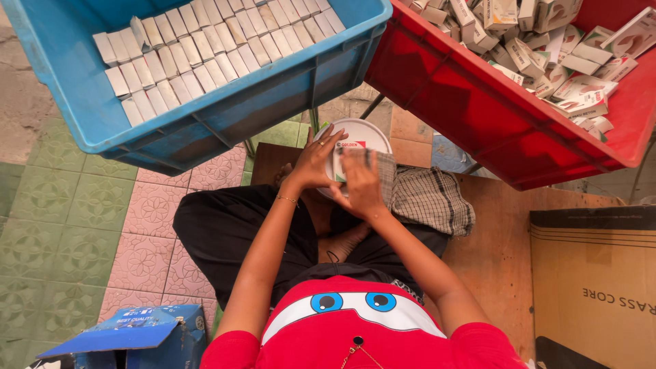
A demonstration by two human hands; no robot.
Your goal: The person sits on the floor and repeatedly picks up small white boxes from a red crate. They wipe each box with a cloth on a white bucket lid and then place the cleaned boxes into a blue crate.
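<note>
Our left hand [316, 161] and right hand [361, 186] clasp one small box [340, 158], steadying it; red crate [506, 116] of loose boxes sits at two o'clock.

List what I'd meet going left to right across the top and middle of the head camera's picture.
Blue crate with neatly packed white boxes → left hand → small box held between both hands → right hand → checked cloth → red crate with jumbled small cartons.
</note>
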